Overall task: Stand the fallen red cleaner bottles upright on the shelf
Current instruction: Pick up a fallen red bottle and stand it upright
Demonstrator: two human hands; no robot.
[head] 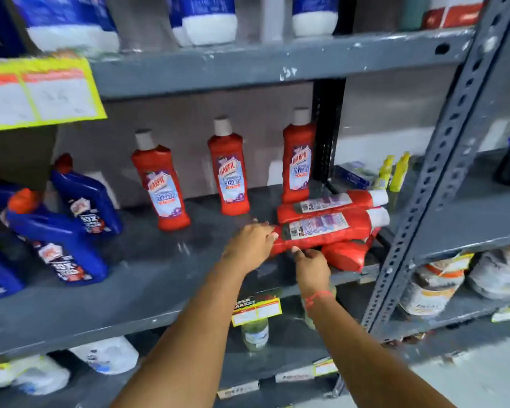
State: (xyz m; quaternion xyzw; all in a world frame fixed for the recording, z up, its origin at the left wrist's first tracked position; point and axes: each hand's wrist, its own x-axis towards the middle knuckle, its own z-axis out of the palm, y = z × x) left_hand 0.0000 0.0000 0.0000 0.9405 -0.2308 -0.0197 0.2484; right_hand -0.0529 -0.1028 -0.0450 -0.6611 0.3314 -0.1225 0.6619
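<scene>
Two bare forearms reach up from the bottom of the view toward the grey shelf (147,269). On the left stand blue bottles (71,231), and behind, in a row, three upright red bottles (159,184) with white caps. To their right lies the pile of fallen red bottles (333,219): two lie stacked with their long axes running left to right, bases toward the hands and white caps pointing right at the upright post (442,142), and at least one more lies crumpled beneath at the shelf's front edge. The left hand (249,245) is curled, fingers touching the base end of the front fallen bottle (324,231), which sits just to its right. The right hand (311,267) comes from below, thumb and fingers pinching the lower edge of that same bottle near its base. Both hands are half closed on it, though a firm grip cannot be confirmed. Standing it likely means swinging the cap end up, pivoting about the base both hands hold.
</scene>
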